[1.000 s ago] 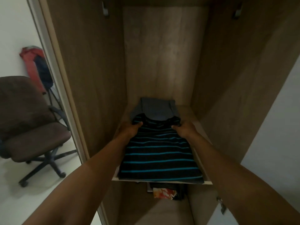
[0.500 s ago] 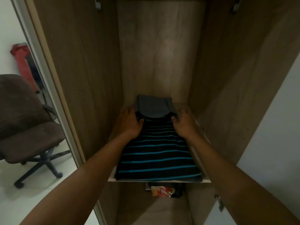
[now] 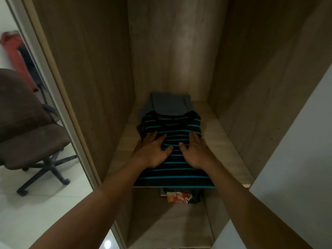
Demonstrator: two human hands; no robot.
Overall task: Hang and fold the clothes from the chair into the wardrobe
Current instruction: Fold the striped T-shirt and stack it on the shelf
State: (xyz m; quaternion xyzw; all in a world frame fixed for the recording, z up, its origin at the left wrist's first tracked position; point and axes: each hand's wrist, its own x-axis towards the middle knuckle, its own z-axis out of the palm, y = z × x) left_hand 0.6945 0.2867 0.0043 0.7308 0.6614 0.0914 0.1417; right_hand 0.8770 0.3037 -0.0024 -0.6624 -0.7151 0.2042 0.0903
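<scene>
While I reach both arms into the open wardrobe [image 3: 89,69], my left hand [image 3: 152,152] and right hand [image 3: 195,152] lie flat side by side, fingers straight and slightly spread, pressing down on the folded black shirt [image 3: 175,169] with blue stripes. The shirt lies on the wooden shelf [image 3: 224,146], its near edge at the shelf's front lip and its far end overlapping a folded grey garment [image 3: 169,105] at the back. Below the shelf an orange-and-white cloth [image 3: 177,197] peeks out, and the brown chair [image 3: 30,126] stands outside to the left.
</scene>
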